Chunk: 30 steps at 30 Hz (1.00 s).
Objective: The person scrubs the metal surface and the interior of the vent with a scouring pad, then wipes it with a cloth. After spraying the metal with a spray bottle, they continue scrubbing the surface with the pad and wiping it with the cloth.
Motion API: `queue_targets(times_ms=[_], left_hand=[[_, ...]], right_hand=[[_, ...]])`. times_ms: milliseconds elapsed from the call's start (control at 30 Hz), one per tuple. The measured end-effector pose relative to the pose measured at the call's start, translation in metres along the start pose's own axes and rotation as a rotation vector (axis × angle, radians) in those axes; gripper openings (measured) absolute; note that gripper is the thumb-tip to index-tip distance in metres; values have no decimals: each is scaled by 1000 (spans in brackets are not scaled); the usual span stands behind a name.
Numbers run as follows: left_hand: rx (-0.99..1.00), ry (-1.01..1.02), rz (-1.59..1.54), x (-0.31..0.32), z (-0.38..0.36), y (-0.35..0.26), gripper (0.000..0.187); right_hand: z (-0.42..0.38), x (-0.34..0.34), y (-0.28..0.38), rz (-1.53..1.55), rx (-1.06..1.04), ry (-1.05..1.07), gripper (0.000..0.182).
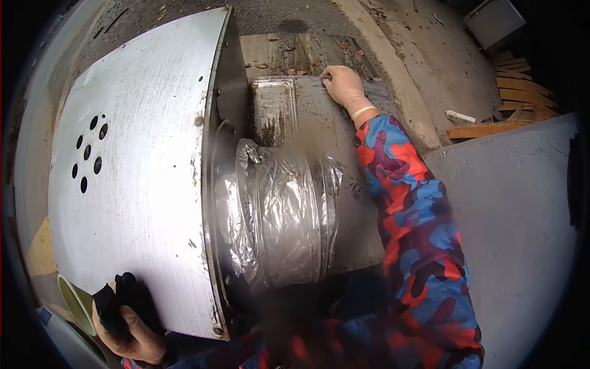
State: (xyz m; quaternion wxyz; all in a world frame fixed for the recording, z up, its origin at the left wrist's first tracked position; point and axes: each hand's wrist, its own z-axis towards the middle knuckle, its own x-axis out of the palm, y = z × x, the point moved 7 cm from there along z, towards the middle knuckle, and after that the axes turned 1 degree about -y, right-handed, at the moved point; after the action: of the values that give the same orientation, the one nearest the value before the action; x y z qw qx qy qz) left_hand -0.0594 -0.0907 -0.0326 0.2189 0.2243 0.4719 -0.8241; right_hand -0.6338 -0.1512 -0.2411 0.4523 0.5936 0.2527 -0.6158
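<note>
My right hand, in a pale thin glove, is at the far edge of a grimy grey metal plate. Its fingers are curled together, and what they may hold is hidden. At the lower left, my left hand is closed around a black object of unclear kind beside the housing's near corner. The large silvery metal housing has a cluster of round holes in its face. Between it and my right sleeve lies a drum-shaped part wrapped in shiny, crinkled clear film.
A green tub stands by my left hand. A grey panel fills the right side. Beyond it are curved wooden strips and a grey box. Fallen leaves lie on the ground behind the machine.
</note>
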Motion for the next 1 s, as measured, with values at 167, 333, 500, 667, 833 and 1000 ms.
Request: queue_targets(times_ms=[167,333,500,667,833,1000], left_hand=[[20,-7,-18,0,2,-2,35],[34,29,-64,5,7,-8,35],[66,-40,26,0,1,-6,36],[34,-82,6,-2,-2,-7,41],[118,-39,29,-10,-5,-1,38],[337,-17,-69,-12,3,-2,37]], right_hand=[[-40,7,77,186,-305,11,17],[-140,-18,96,196,-481,372,26],[-123,9,99,336,-502,284,24],[-8,23,110,157,-401,-16,16],[-20,17,116,115,-470,71,17],[-92,9,117,194,-646,370,16]])
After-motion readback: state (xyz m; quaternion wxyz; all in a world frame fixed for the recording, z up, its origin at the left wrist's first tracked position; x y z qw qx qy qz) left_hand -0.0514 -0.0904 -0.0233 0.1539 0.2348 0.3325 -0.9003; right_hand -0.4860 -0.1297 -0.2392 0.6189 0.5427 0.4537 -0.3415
